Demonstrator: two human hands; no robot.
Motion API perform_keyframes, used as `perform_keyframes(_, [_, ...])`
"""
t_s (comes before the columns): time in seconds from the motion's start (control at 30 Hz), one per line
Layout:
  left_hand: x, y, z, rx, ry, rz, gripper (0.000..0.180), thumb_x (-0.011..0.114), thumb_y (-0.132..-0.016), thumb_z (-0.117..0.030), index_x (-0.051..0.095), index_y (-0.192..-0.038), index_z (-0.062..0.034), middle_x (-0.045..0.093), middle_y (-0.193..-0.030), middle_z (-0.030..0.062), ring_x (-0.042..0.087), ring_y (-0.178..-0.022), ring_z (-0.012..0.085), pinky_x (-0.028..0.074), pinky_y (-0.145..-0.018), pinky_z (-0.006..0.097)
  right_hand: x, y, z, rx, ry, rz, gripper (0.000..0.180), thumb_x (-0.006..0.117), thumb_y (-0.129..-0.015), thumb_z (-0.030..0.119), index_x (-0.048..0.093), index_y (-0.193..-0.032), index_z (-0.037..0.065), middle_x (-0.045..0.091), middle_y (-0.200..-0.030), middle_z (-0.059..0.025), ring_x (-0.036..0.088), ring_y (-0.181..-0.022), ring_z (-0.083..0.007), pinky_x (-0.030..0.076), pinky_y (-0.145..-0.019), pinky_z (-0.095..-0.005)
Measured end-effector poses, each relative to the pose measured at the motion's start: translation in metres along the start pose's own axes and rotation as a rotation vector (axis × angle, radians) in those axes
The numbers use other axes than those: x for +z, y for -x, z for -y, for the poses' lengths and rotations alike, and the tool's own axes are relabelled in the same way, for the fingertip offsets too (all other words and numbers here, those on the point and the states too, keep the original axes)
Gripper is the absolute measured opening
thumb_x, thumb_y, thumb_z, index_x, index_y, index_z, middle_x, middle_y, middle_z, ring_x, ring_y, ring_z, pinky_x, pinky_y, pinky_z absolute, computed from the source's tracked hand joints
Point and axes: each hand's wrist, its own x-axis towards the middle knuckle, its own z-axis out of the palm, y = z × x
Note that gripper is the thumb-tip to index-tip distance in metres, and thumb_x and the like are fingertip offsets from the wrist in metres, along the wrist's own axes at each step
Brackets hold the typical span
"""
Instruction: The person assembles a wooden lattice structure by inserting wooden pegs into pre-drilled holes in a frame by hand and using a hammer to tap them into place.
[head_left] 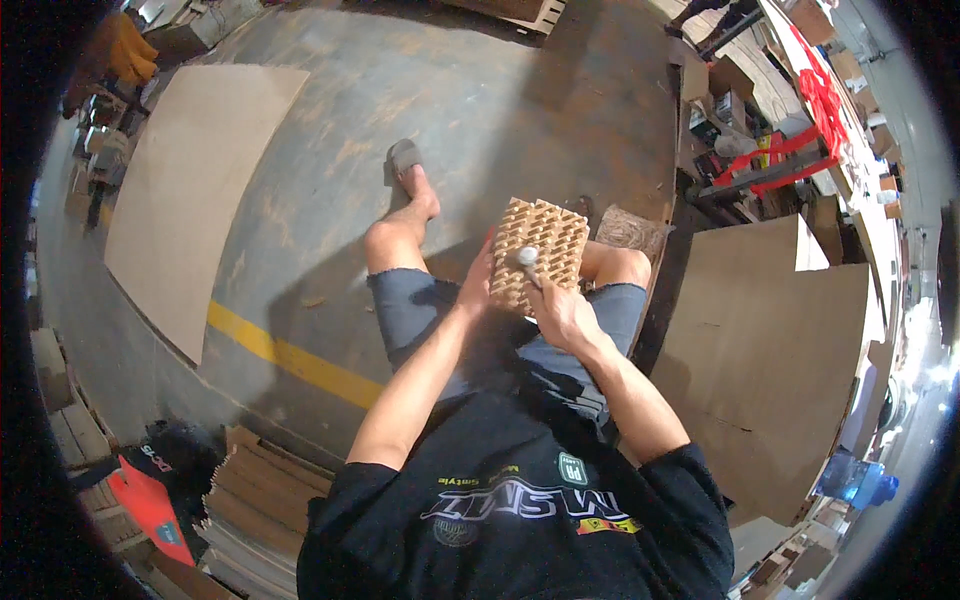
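A tan block (550, 238) with rows of small raised, peg-like bits across its face is held up between my knees. My left hand (478, 280) grips its left edge, the fingers partly hidden behind it. In my right hand (563, 318) is a short-handled tool with a round, whitish head (527, 256). The fingers are closed around the handle near the block's lower right. The tool's head lies over the block's face; whether it touches I cannot tell.
A large brown board (210, 180) lies on the floor at left, with a yellow line (290, 352) below it. More board sheets (765, 350) stand at right, near a cluttered bench with red straps (822, 105). Stacked cardboard (265, 500) is at lower left. Another person's legs show top right.
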Motion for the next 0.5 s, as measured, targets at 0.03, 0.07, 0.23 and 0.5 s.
perform_keyframes(0.03, [0.018, -0.004, -0.015, -0.134, 0.113, -0.073, 0.064, 0.046, -0.105, -0.041, 0.025, -0.154, -0.005, 0.047, -0.147, 0.0154, 0.054, -0.129, 0.0267, 0.048, -0.108, 0.041, -0.005, -0.007, -0.006, -0.066, 0.089, 0.073, 0.026, 0.049, -0.1, 0.026, 0.061, -0.112, 0.006, 0.066, -0.09, -0.026, 0.065, -0.083, -0.0461, 0.052, -0.071, -0.0545])
perform_keyframes(0.07, [0.026, -0.005, -0.027, -0.253, 0.224, -0.156, 0.064, 0.048, -0.104, -0.039, 0.025, -0.154, -0.005, 0.047, -0.147, 0.0149, 0.055, -0.128, 0.0268, 0.049, -0.107, 0.041, -0.008, -0.014, -0.004, -0.149, 0.182, 0.154, 0.027, 0.049, -0.099, 0.025, 0.06, -0.113, 0.005, 0.065, -0.089, -0.0256, 0.065, -0.082, -0.0457, 0.052, -0.07, -0.0548])
perform_keyframes(0.23, [0.006, -0.002, -0.012, -0.06, -0.063, -0.003, 0.059, 0.045, -0.106, -0.038, 0.03, -0.152, -0.0041, 0.052, -0.141, 0.014, 0.057, -0.124, 0.0239, 0.051, -0.104, 0.039, -0.002, -0.026, 0.005, 0.053, 0.069, -0.031, 0.028, 0.049, -0.1, 0.027, 0.061, -0.11, 0.004, 0.067, -0.087, -0.0253, 0.067, -0.083, -0.0448, 0.053, -0.07, -0.0542])
perform_keyframes(0.5, [0.005, -0.004, -0.008, -0.091, 0.012, 0.052, 0.061, 0.047, -0.104, -0.041, 0.031, -0.151, -0.0052, 0.053, -0.139, 0.0111, 0.058, -0.122, 0.0202, 0.052, -0.101, 0.036, -0.004, -0.038, -0.009, -0.058, 0.081, -0.044, 0.028, 0.052, -0.097, 0.026, 0.063, -0.112, 0.005, 0.067, -0.086, -0.0248, 0.068, -0.085, -0.0435, 0.054, -0.074, -0.0526])
